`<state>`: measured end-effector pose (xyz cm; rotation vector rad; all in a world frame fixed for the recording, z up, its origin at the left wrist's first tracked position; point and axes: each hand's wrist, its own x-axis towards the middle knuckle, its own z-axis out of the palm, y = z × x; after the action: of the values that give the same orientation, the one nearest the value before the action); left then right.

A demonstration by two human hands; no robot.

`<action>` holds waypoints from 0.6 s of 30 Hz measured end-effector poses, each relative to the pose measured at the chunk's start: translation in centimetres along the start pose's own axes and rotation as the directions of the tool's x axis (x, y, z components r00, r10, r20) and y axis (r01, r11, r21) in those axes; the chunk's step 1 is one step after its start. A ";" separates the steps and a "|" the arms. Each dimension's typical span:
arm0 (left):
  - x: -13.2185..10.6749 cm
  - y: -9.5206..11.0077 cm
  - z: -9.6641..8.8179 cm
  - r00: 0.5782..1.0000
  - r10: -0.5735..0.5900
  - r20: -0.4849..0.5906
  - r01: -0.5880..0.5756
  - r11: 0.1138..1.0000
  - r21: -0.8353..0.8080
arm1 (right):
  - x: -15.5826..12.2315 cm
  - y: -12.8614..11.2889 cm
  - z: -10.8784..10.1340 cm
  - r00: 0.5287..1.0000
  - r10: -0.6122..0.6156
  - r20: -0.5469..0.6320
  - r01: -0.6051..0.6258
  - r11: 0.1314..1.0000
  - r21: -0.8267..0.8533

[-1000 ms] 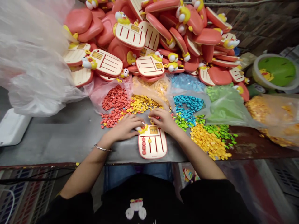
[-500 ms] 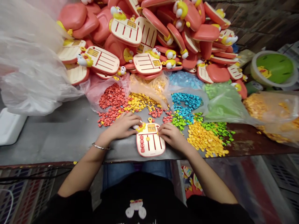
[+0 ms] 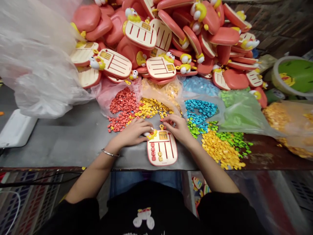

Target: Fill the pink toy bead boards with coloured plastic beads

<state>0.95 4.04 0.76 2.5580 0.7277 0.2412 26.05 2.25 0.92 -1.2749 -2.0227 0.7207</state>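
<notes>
A cream and pink toy abacus board (image 3: 162,148) lies flat on the grey table in front of me, with red beads in its left slot and yellow ones beside them. My left hand (image 3: 133,132) rests with curled fingers on the board's top left corner, on its yellow duck head. My right hand (image 3: 178,128) is just above the board's top right corner, fingers bent down among loose yellow beads (image 3: 149,109) and red beads (image 3: 121,107). What its fingertips pinch is too small to make out.
A tall pile of pink duck abacus toys (image 3: 171,36) fills the back. Open bags hold blue beads (image 3: 199,109), green beads (image 3: 232,138) and more yellow beads (image 3: 220,151). A crumpled clear plastic bag (image 3: 31,65) lies left, a green-filled tub (image 3: 293,75) right.
My right hand moved from the board's right side up to the loose beads above its top edge. More yellow beads now sit in the board's second slot. My left hand has stayed put.
</notes>
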 end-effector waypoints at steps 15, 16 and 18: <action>0.0 -0.2 0.1 1.000 0.008 -0.004 -0.008 1.000 -0.023 | -1.7 1.9 -0.5 0.985 -0.092 -0.144 0.074 0.989 -0.131; 0.0 -0.3 0.2 1.000 0.007 -0.002 -0.007 1.000 -0.026 | -2.8 1.6 -0.6 0.983 -0.079 -0.166 0.066 0.994 -0.083; 0.0 -0.3 0.2 1.000 0.006 0.000 -0.006 1.000 -0.029 | -4.8 1.2 -0.3 0.986 -0.071 -0.149 0.062 0.996 -0.061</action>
<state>0.88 4.18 0.48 2.5333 0.7113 0.2518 28.56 -1.68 -0.78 -1.2484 -1.9642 0.5226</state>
